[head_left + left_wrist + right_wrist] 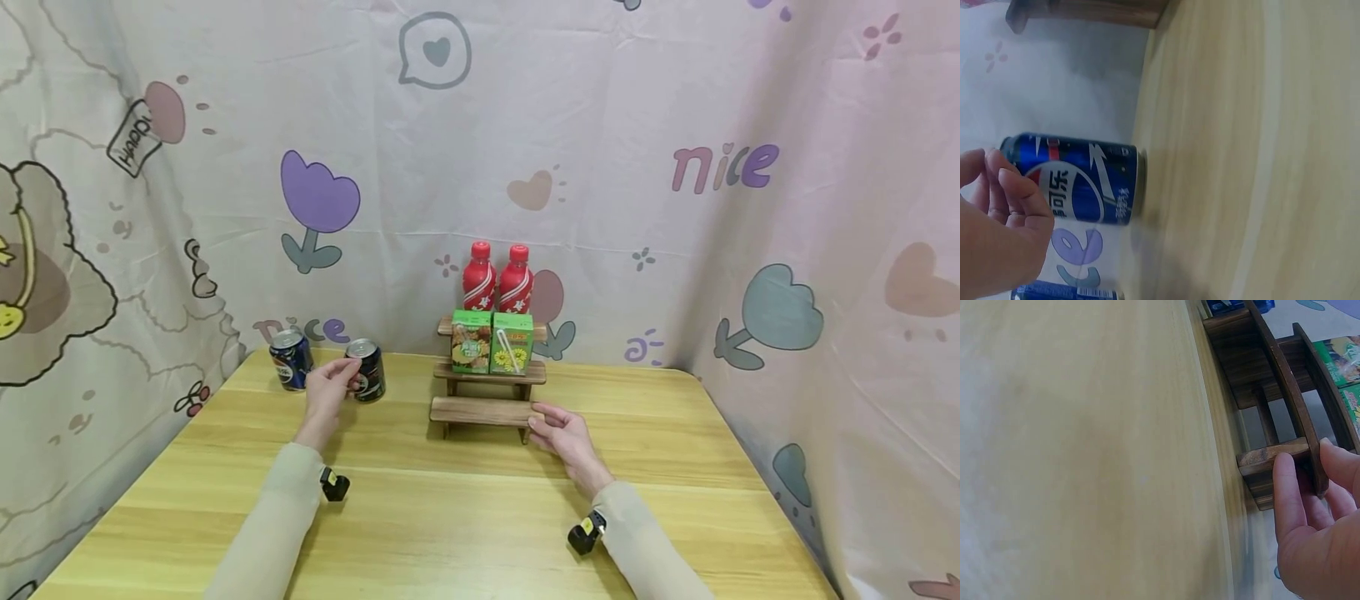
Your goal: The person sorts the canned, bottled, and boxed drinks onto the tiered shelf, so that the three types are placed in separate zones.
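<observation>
Beside the top of a dark blue Pepsi can (368,377) is my left hand (332,392), its fingers loosely bent and their tips overlapping the can in the head view. In the left wrist view the fingers (1025,194) come close together in front of the same can (1094,181), not wrapped round it. My right hand (566,442) grips the right end of the lowest step of a three-step wooden display stand (480,410). Seen from the right wrist, the thumb lies on one face of that step's board (1300,419) and the fingers reach beneath it.
Another Pepsi can (290,360) stands further left. Two red bottles (480,277) occupy the stand's top step, and two green drink cartons (472,343) the middle one. Behind the wooden table (450,525) hangs a patterned curtain (600,108), which also flanks both sides.
</observation>
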A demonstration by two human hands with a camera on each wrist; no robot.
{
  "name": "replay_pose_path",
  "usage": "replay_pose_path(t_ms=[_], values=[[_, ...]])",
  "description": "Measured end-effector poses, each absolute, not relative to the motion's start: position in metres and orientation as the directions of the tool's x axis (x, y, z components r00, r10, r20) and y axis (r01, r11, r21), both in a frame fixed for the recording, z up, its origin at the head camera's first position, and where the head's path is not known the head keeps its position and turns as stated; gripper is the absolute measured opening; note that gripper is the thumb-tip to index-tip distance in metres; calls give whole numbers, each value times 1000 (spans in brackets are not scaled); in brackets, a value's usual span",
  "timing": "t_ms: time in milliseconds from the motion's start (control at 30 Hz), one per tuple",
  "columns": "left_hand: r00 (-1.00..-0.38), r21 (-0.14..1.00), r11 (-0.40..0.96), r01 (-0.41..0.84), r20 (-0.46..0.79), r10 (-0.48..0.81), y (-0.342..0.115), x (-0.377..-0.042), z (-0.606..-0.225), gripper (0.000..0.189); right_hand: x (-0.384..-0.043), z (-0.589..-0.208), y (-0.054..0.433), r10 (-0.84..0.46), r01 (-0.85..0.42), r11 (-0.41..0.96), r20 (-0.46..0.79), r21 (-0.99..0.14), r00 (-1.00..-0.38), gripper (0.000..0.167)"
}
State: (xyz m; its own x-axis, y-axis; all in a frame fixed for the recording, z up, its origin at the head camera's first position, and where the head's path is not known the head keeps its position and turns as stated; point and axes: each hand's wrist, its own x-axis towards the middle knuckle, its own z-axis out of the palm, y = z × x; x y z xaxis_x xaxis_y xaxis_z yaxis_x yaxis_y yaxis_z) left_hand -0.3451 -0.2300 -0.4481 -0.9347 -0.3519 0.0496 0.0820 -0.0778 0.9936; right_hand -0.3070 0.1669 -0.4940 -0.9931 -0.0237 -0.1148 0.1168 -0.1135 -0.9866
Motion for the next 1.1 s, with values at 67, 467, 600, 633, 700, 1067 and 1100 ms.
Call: replay_pose_path(t_ms=[67, 467, 600, 633, 700, 1067, 1100], values=[[-922, 995, -53, 83, 57, -384, -234, -345, -450, 16, -307, -495, 166, -30, 115, -112, -113, -987, -993, 45], [-901, 991, 122, 56, 102, -421, -244, -352, -454, 45, -306, -496, 166, -24, 104, -92, -103, -990, -994, 45], [-903, 989, 142, 44, 100, -418, -244, -354, -453, 55, -307, -496, 166, -23, 107, -94, -105, -990, -994, 45], [-906, 989, 143, 41, 98, -412, -244, -355, -453, 58, -307, -496, 167, -23, 108, -94, -106, -990, -994, 45], [-914, 989, 141, 42, 95, -395, -244, -357, -452, 63, -307, -496, 167, -24, 108, -93, -106, -990, -994, 44], [-958, 986, 156, 54, 95, -272, -247, -367, -449, 77, -306, -493, 166, -20, 113, -100, -112, -988, -994, 43], [-961, 986, 159, 51, 92, -262, -247, -367, -450, 78, -306, -493, 166, -20, 113, -101, -111, -988, -994, 43]])
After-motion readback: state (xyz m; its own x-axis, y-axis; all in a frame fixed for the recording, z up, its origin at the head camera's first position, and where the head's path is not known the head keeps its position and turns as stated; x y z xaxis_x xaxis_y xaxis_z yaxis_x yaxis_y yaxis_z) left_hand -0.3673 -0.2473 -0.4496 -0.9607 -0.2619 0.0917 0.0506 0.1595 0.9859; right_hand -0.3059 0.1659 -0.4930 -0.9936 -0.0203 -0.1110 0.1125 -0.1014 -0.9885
